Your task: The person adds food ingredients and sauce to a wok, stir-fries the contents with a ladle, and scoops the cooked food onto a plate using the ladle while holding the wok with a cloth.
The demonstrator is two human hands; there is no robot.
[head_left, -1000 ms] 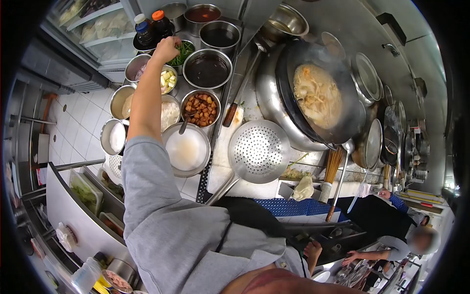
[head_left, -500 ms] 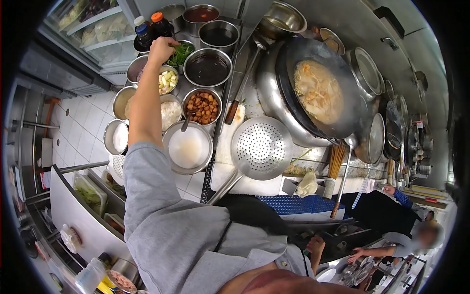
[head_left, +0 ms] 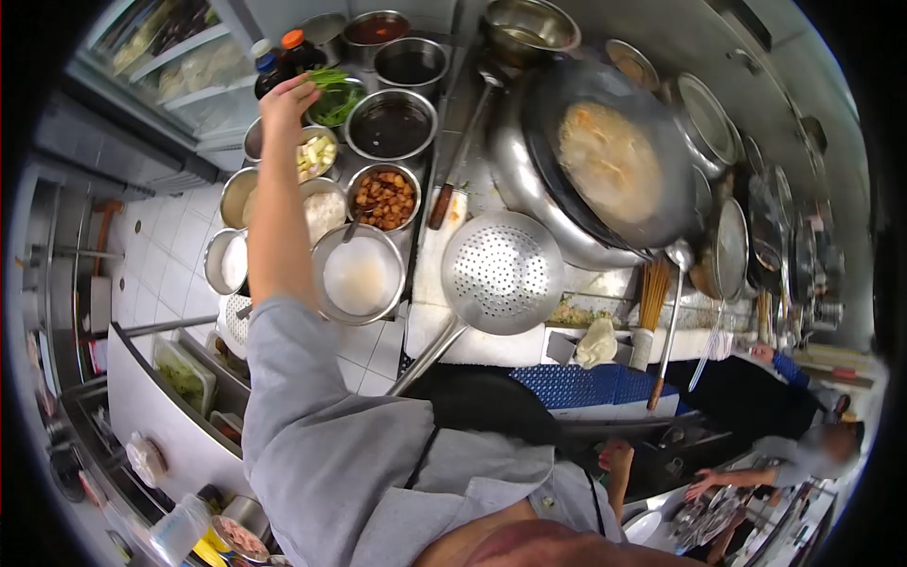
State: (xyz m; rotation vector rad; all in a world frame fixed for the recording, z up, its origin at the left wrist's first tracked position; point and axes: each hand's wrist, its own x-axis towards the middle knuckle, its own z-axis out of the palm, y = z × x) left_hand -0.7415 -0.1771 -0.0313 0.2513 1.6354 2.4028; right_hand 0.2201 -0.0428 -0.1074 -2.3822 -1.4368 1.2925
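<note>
My left hand (head_left: 291, 98) is raised at the rim of a metal pot of chopped greens, its fingers pinched on a small bunch of green strands (head_left: 326, 79). More greens (head_left: 337, 106) lie in the pot below. Beside it are a pot of yellowish-white cubes (head_left: 316, 156) and a pot of dark liquid (head_left: 390, 125). My right hand (head_left: 616, 456) is low near my body, right of my chest, its fingers curled; what they hold, if anything, is too small to name.
A steaming wok (head_left: 614, 161) holds food in broth. A perforated strainer (head_left: 503, 272) lies in front of it. Nearby are a pot of brown cubes (head_left: 385, 200), a pot of whitish liquid (head_left: 359, 275), a ladle (head_left: 678, 255) and a bamboo brush (head_left: 653, 295). A co-worker (head_left: 803, 458) stands lower right.
My left hand has drawn back slightly from the pot, and green strands now show lifted at its fingertips. The view has shifted a little. More steam covers the wok's food.
</note>
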